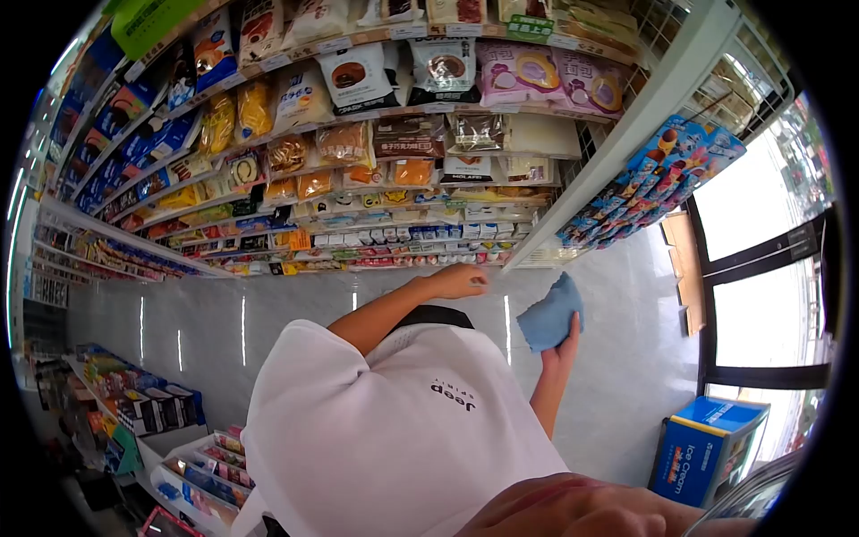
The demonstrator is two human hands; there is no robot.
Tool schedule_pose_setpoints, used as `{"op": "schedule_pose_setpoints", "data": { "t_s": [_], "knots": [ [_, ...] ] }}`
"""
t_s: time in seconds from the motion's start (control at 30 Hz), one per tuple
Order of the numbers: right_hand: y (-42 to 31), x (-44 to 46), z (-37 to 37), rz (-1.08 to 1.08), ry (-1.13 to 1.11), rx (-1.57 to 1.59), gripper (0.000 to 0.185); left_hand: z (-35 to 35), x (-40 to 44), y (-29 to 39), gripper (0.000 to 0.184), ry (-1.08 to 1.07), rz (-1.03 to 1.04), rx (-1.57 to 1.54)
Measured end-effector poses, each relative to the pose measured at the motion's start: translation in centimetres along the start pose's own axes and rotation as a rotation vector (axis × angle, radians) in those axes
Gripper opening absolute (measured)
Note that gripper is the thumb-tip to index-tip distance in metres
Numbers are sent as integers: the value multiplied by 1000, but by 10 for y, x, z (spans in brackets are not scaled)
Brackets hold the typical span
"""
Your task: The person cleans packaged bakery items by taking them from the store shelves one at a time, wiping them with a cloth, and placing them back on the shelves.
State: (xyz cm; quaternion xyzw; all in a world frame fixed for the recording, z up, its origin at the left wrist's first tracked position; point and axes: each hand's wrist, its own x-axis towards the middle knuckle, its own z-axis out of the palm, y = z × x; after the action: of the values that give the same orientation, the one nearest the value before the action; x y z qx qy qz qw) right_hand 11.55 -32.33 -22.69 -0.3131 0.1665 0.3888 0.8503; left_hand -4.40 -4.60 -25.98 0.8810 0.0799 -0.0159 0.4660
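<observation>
Nearest the camera, the person's head is edging into the bottom of the view, and one white shirt marked "Jeep" is spreading above it. One blue cloth with a ragged edge is hanging over the grey floor; the right hand is gripping its lower edge, thumb and fingers closing on it. The left hand is reaching forward near the bottom shelves with its fingers loosely bent; whether it is pinching anything, I cannot tell. One white shelf unit is holding row upon row of packaged food, too many to count. Among them, two white-and-black bags are facing out on an upper shelf, two pink-and-purple bags are sitting to their right, and two yellow bags are standing further left. Clear bins at the lower left are holding coloured packets, their exact number blurring. One blue "Ice cream" box is standing at the lower right, and one ice cream poster is hanging on the unit's side.
</observation>
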Motion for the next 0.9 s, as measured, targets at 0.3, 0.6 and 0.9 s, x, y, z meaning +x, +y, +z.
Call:
{"op": "schedule_pose_setpoints", "data": {
  "t_s": [0.3,0.6,0.9],
  "knots": [
    [52,9,32,46,-11,-365,60,12,-128,-98,36,186,-437,-665],
    [187,-7,129,251,-260,-538,58,-57,-166,-69,62,529,-273,-726],
    [303,-62,202,114,-257,-675,35,-138,-239,-40,40,601,-250,-882]
  ]
}}
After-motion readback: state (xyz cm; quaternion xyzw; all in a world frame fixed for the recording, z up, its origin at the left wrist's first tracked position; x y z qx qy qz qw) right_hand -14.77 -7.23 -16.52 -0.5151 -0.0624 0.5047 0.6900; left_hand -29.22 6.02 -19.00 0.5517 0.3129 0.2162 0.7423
